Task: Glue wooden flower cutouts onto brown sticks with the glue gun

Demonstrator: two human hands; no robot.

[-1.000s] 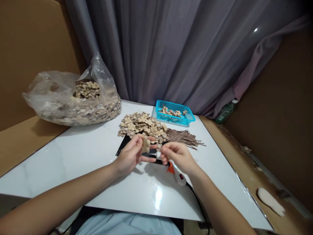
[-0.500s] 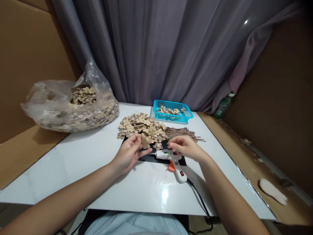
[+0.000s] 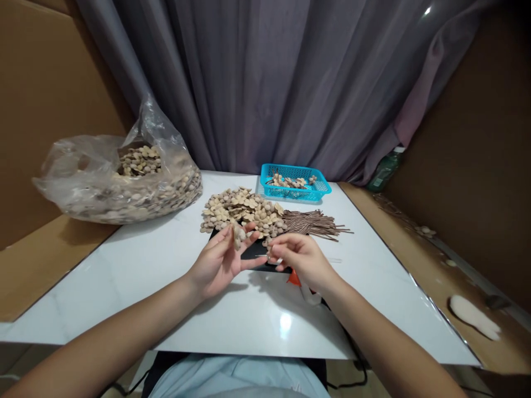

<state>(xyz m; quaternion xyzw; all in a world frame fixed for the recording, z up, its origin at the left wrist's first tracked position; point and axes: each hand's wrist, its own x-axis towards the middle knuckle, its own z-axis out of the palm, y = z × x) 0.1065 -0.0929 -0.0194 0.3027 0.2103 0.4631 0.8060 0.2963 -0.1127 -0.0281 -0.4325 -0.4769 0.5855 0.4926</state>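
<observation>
My left hand [image 3: 218, 262] pinches a pale flower-shaped piece [image 3: 238, 237] between thumb and index finger, its other fingers spread. Close to its fingertips, my right hand [image 3: 302, 257] has its thumb and fingers pressed together; whatever lies between them is too small to make out. Beneath my right hand lies a glue gun, mostly covered, with its orange trigger [image 3: 294, 277] and white handle [image 3: 310, 296] showing. A clear glue stick [image 3: 334, 260] pokes out to the right. Under both hands is a black mat [image 3: 253, 252]. Beyond it rises a heap of similar flower pieces [image 3: 243, 210].
Brown stems [image 3: 313, 224] lie in a bundle right of the heap. A blue basket [image 3: 319, 194] behind holds stemmed flower pieces. At left sits a clear plastic bag [image 3: 99, 188] full of pieces. Cardboard [image 3: 477, 88] walls flank the white table [image 3: 199, 331]; a green bottle [image 3: 384, 172] stands at right.
My right hand has moved left and down, over the glue gun, with its fingers drawn together near my left fingertips. My left hand still holds the piece, now turned differently. The view has shifted slightly.
</observation>
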